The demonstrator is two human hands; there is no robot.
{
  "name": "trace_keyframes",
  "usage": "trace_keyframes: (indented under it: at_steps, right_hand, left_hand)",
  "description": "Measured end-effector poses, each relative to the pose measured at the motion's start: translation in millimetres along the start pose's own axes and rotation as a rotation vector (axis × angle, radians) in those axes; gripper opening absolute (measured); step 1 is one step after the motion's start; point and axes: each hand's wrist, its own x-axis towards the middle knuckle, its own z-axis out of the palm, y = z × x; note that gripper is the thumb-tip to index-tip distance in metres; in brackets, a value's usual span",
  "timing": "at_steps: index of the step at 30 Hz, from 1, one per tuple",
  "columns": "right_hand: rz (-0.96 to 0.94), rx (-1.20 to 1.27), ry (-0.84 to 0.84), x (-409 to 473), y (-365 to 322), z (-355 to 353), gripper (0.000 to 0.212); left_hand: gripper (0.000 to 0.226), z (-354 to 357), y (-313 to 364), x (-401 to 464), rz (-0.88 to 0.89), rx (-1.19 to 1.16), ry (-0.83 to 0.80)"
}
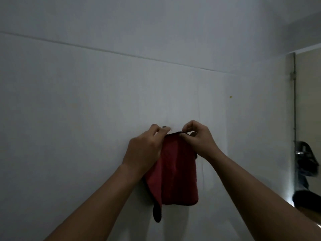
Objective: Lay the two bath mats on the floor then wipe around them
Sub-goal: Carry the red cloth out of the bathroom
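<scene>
Cloth [175, 173], dark red and napped like towelling, hangs folded against the white wall [86, 101], its top edge at a small hook [164, 126]. The left hand [145, 150] and the right hand [199, 138] both pinch that top edge, fingers curled on it. It looks light, soft and limp, likely to sag wherever unsupported, so the top hem seems the best hold.

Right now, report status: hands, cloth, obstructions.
Left hand and right hand both pinching the top edge of the red cloth. Cloth hanging against the white wall. No mats or floor in view.
</scene>
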Motion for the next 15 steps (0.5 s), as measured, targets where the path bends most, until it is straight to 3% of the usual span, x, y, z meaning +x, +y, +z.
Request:
trace_keyframes:
  at_steps: [5, 15]
  right_hand:
    - [-0.042, 0.055, 0.01, 34.8, -8.4, 31.4, 0.013]
    - [-0.165, -0.007, 0.036, 36.0, 15.8, 37.8, 0.008]
  left_hand:
    - [0.019, -4.6, -28.1, 16.0, 0.268, 0.35, 0.084]
    - [0.019, 6.3, -33.8, 16.4, 0.247, 0.414, 0.045]
